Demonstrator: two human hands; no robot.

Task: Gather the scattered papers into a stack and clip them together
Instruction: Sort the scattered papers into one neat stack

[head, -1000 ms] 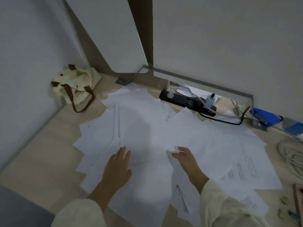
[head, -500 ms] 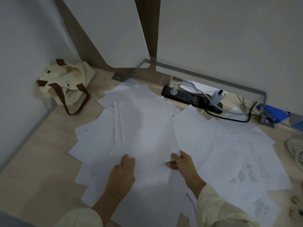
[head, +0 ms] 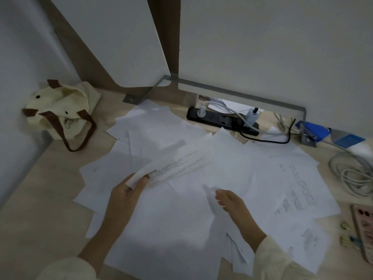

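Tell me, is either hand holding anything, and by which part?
The left hand pinches a printed sheet by its near corner, lifting it. The right hand grips the edge of another paper, blurred.

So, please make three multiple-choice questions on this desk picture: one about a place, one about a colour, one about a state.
1. Where does the cream cloth tote bag lie?
A. far left corner of the desk
B. on the papers
C. beside the stapler

2. What colour is the stapler near the wall?
A. red
B. blue
C. green

3. What is the left hand doing?
A. lying flat
B. holding a printed white sheet lifted off the pile
C. gripping a cable

Answers: 1 A, the bag sits in the corner by the left wall. 2 B, its body is bright blue. 3 B, the fingers pinch the sheet's near end and it rises above the scattered white papers.
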